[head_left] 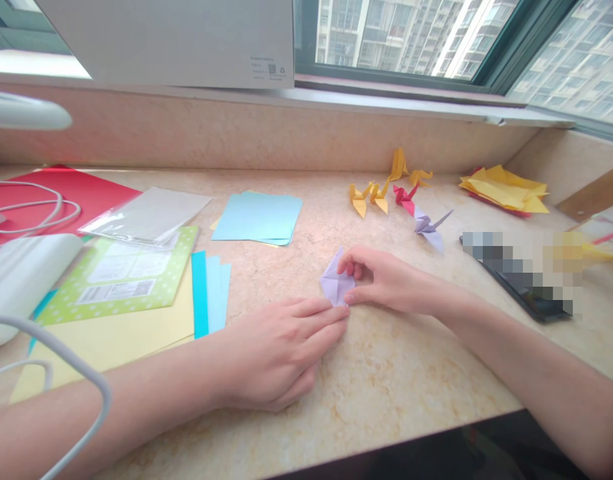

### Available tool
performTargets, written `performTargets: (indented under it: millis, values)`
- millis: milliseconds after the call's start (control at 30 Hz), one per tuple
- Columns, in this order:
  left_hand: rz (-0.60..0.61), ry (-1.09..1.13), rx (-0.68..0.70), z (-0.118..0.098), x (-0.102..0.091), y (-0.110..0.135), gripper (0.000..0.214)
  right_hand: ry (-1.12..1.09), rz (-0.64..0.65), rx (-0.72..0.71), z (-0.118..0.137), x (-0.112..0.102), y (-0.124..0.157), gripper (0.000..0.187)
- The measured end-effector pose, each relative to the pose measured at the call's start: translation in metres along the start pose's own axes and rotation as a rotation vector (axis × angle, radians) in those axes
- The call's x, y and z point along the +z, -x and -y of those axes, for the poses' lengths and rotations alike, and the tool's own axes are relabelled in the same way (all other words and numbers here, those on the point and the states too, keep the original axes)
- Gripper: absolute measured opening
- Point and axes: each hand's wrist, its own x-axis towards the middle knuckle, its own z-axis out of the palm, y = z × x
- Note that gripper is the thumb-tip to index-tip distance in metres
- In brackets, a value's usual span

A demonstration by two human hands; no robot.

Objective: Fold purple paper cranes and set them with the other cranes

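A small sheet of folded lilac origami paper (336, 283) lies on the table between my hands, with creases across it and one corner pointing away from me. My right hand (373, 277) pinches its right side, the fingers curled and the thumb at the near edge. Stretched out from the left, my left hand (291, 343) lies flat on the tabletop, its fingertips touching the paper's near edge. Part of the paper is hidden under the fingers.
Behind my right hand stand a lilac paper crane (427, 228), a red crane (405, 199) and several yellow cranes (379, 195). Blue sheets (259, 217) lie left of them. A phone (516, 280) lies right; yellow sheets (506, 189) sit behind it. A white cable (99, 393) crosses the left foreground.
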Motion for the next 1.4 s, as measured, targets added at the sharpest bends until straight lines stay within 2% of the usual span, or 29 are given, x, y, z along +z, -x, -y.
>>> performTargets:
  millis: [167, 333, 567, 733, 867, 967, 1067, 1233, 1400]
  values:
    - [-0.007, 0.0, -0.005, 0.0, 0.0, -0.001, 0.051, 0.044, 0.02, -0.013, 0.002, -0.001, 0.001, 0.036]
    - [-0.003, -0.009, -0.01, 0.0, 0.0, -0.001, 0.05, 0.016, 0.02, -0.04, 0.002, -0.002, 0.002, 0.022]
    - [0.023, -0.018, -0.003, 0.001, -0.001, -0.001, 0.052, 0.006, 0.051, -0.139, -0.001, -0.008, 0.001, 0.016]
    - [0.009, -0.007, 0.004, 0.001, -0.002, 0.0, 0.051, 0.269, 0.092, -0.301, -0.007, -0.013, 0.013, 0.034]
    - [0.019, 0.002, -0.006, 0.001, -0.002, 0.001, 0.051, 0.548, 0.032, -0.399, -0.013, -0.01, 0.024, 0.033]
    - [0.021, 0.009, -0.015, 0.0, -0.002, 0.001, 0.052, 0.649, 0.013, -0.407, -0.014, -0.006, 0.026, 0.034]
    - [0.024, 0.0, -0.03, -0.001, -0.004, -0.001, 0.053, 0.646, -0.03, -0.436, -0.009, -0.003, 0.025, 0.036]
    - [-0.017, -0.037, -0.028, -0.004, -0.006, -0.001, 0.05, 0.588, -0.023, -0.538, 0.004, 0.0, 0.023, 0.039]
    - [-0.077, -0.105, -0.153, -0.007, -0.005, 0.005, 0.048, 0.569, -0.034, -0.512, 0.016, 0.007, 0.029, 0.037]
